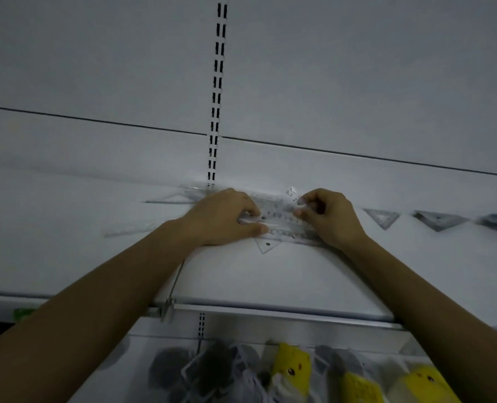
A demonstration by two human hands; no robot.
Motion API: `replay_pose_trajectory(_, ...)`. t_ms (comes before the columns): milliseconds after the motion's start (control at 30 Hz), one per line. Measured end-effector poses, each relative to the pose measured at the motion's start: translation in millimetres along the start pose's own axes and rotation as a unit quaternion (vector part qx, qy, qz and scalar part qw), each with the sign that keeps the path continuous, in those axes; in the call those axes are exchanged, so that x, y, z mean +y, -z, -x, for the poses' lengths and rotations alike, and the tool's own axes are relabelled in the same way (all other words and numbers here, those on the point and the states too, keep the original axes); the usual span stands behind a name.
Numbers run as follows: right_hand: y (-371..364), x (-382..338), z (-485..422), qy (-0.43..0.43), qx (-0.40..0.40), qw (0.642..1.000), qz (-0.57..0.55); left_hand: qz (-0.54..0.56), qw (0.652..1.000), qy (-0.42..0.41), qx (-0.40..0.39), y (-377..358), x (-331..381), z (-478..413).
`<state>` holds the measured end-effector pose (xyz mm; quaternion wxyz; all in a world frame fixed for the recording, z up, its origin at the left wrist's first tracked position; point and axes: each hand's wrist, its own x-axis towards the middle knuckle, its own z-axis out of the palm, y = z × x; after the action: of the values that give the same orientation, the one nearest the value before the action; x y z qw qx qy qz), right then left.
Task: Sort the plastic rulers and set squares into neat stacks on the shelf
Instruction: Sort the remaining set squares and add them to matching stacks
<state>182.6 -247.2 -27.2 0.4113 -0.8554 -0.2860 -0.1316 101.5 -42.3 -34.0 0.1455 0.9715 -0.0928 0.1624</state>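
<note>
Head view. Nearest: yellow toys [292, 365] hang below shelf [270, 280]. Mid-shelf: left hand [224, 216] and right hand [325, 216], fingers curled, pinch opposite ends of clear rulers [282, 225], apparently squaring bundle. Corner of set square [266, 245] pokes out beneath. Right: triangle stack [382, 218] and darker stack [439, 221] look tidy, judged done. Left: loose set square [171, 196] and faint ruler [131, 229] not yet sorted. Roughly halfway, by estimate.

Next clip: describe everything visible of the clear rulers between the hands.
The clear rulers are transparent plastic strips with dark printed scale marks and numbers, bunched lengthwise and lying flat on the white shelf. The left hand pinches one end, the right hand the other. A corner of a set square pokes out beneath.
</note>
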Motion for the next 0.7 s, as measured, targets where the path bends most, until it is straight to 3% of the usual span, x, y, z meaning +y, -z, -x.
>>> replay_pose_trajectory(367, -3.9, -6.0, -2.8, 0.065, 0.042, 0.992, -0.105, 0.125, 0.983, -0.008, 0.131, 5.6, 17.1, 0.8)
replay_pose_trajectory(600, -3.4, 3.0, -7.9, 0.021, 0.098, 0.994, -0.048, 0.145, 0.973, 0.028, 0.178, 11.5, 13.8, 1.2)
replay_pose_trajectory(700, 4.3, 2.5, -1.7, 0.03, 0.113, 0.992, 0.043, 0.17, 0.968, 0.057, 0.176, 10.1, 21.4, 2.5)
